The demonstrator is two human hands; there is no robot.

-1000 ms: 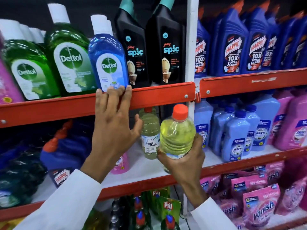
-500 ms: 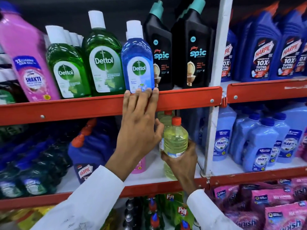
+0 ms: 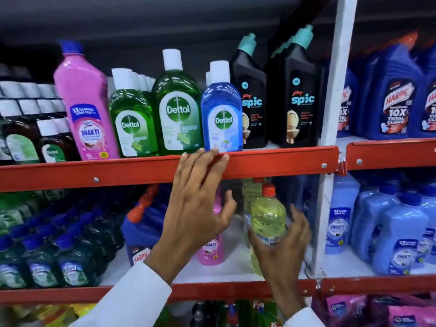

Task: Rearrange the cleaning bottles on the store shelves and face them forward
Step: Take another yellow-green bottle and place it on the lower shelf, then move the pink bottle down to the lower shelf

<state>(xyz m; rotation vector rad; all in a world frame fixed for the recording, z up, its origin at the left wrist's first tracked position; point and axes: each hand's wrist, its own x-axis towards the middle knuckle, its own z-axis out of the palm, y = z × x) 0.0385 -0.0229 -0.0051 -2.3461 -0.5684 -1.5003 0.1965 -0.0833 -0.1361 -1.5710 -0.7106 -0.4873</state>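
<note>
The right hand [image 3: 280, 244] wraps a yellow bottle [image 3: 267, 223] (red cap) upright on the middle shelf [image 3: 236, 291]; the left hand [image 3: 198, 204], fingers spread, rests empty against the red rail [image 3: 118, 172].

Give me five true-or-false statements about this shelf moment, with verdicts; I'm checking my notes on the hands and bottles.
1. The right hand holds a yellow bottle with a red cap. True.
2. The left hand grips the blue Dettol bottle. False: its fingertips rest on the red shelf edge just below that bottle.
3. The blue Dettol bottle stands between a green Dettol bottle and a black Spic bottle. True.
4. The pink Shakti bottle on the upper shelf lies on its side. False: it stands, leaning slightly.
5. The Spic bottles have red caps. False: their caps are teal.
</note>
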